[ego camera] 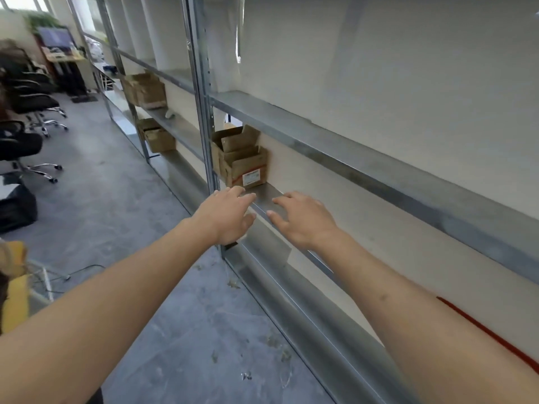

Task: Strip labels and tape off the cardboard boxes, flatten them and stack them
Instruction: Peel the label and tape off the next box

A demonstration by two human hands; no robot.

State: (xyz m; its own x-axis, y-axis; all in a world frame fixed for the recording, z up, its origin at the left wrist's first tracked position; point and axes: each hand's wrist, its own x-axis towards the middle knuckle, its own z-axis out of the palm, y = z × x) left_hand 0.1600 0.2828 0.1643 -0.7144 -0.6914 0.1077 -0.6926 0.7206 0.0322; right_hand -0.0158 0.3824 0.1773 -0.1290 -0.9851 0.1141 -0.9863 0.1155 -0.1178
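Head view: both hands (pixel 262 217), fingers spread, reach over shelf edge (pixel 294 243) toward box (pixel 243 166).

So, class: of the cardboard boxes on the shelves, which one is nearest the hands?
The open-flapped box with the white label, just beyond the left hand and right hand; the other boxes sit further left.

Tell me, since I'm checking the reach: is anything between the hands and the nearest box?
Nothing visible. Both hands hover open over the shelf, and only bare shelf lies between them and the box.
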